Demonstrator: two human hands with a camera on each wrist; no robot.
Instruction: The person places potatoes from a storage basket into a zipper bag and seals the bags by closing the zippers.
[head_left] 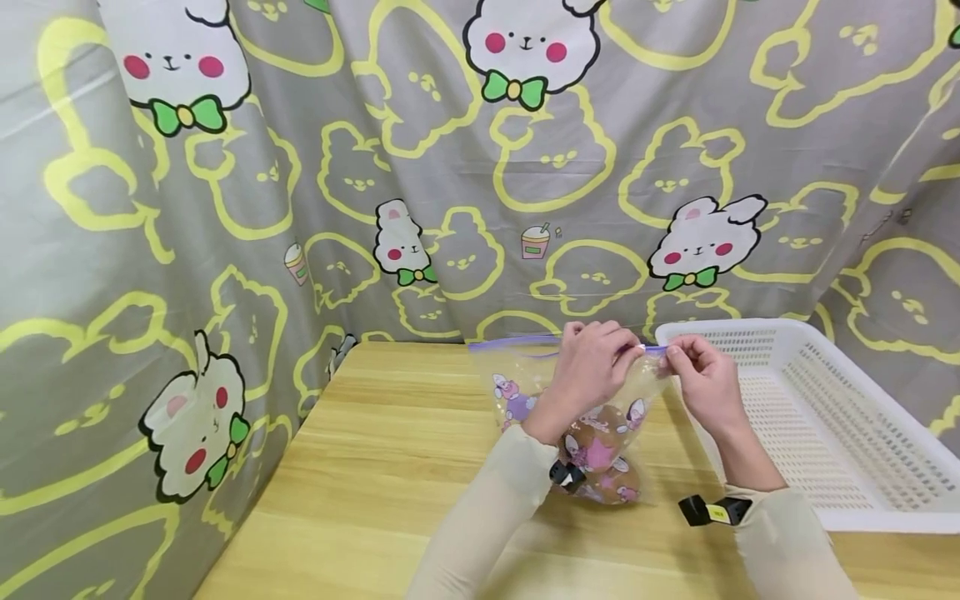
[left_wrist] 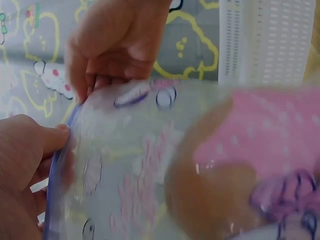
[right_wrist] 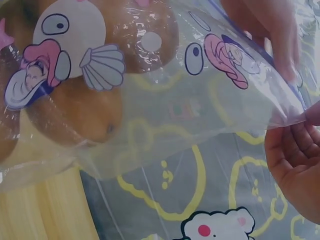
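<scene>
A clear zip bag (head_left: 517, 404) with a purple zip edge and printed cartoon figures stands over the table. Several round brown things, apparently fruit, sit inside its lower part (right_wrist: 80, 110); their exact kind is blurred by the plastic. My left hand (head_left: 592, 362) pinches the zip edge near its middle, between thumb and fingers. Close by on the right, my right hand (head_left: 707, 387) pinches the bag's upper right corner. Seen from the left wrist, both hands meet along the purple strip (left_wrist: 59, 165). The right wrist view shows the corner gripped between thumb and curled fingers (right_wrist: 295, 160).
A white perforated plastic basket (head_left: 847, 375) stands on the right of the wooden table (head_left: 360, 467), just beside my right forearm. Behind and to the left hangs a grey curtain (head_left: 465, 183) with cartoon bears and rabbits, along the table's edges.
</scene>
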